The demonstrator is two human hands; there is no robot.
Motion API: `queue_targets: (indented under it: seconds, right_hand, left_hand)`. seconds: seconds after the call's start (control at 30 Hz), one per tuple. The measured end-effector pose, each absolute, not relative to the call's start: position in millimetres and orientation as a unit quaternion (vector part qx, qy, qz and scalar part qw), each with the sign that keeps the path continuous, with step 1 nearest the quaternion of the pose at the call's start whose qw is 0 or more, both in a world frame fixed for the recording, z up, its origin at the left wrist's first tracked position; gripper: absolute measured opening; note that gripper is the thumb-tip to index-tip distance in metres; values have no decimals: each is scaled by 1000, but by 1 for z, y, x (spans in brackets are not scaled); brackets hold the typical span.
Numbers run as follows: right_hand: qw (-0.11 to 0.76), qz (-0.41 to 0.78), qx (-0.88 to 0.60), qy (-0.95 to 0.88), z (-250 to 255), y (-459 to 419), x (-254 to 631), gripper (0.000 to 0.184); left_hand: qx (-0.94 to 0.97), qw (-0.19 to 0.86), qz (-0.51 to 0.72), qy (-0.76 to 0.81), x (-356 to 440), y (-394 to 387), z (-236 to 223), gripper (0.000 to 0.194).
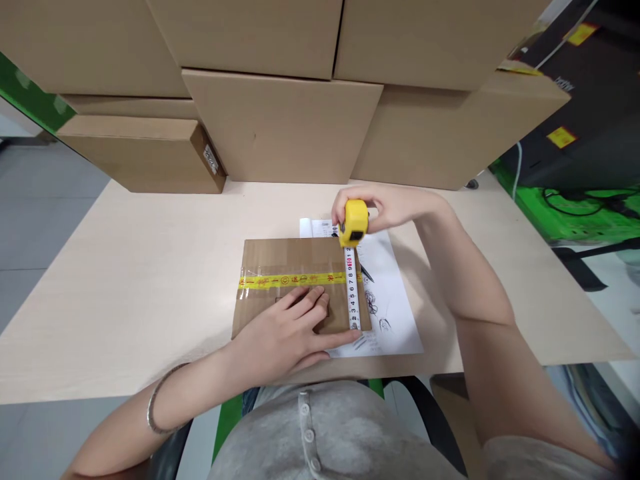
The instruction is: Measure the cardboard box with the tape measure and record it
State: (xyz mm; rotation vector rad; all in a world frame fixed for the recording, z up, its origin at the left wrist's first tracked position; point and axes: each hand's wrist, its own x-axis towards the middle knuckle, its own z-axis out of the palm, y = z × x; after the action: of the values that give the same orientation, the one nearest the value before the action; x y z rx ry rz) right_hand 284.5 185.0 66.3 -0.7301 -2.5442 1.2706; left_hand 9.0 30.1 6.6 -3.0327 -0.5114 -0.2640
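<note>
A flat brown cardboard box [280,260] sealed with yellow printed tape [280,281] lies on the pale wooden table [125,287]. My left hand [287,333] lies flat on the box's near part, fingers spread, a fingertip pinning the end of the white tape blade [353,287] at the near right corner. My right hand [385,208] is closed around the yellow tape measure case [355,223] at the box's far right corner. The blade runs along the box's right side.
A white sheet of paper with writing [395,300] lies under the box's right edge. Several large cardboard boxes [280,127] are stacked along the table's far side. A black and green unit [585,153] with cables stands at the right.
</note>
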Motion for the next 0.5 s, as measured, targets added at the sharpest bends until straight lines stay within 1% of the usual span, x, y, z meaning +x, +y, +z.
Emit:
queue_targets:
  seconds: [0.1,0.2,0.27,0.3,0.4,0.43,0.47,0.5]
  right_hand:
    - [59,413,-217,-882,75,140,277,34]
    - [20,435,-197,-878,76,98,271,48]
    - [18,450,-198,-871,75,78,274,50]
    - [27,456,-202,-866,74,72,278,48]
    - [101,472,-232,-845,68,64,298,40]
    - [142,483,-257,-825,64,64,305,38]
    - [191,500,-293,-792,58,65,311,35]
    - [247,521,-334,-746,51,67,316,33]
  left_hand:
    - [-981,43,-97,-160,10,32,4,55]
    - [-977,84,-109,-161,14,31,-1,66]
    - [-970,116,-149,-156,14,26,-3,72]
    - [-965,129,-181,-139,11,21,-3,71]
    - [-939,133,-305,-88,-7,10,-2,52]
    - [-921,106,-359,-109,-17,9,-3,45]
    - [-898,50,-408,-156,-27,11,-3,41]
    - [-864,5,-454,-216,-36,16,-5,42]
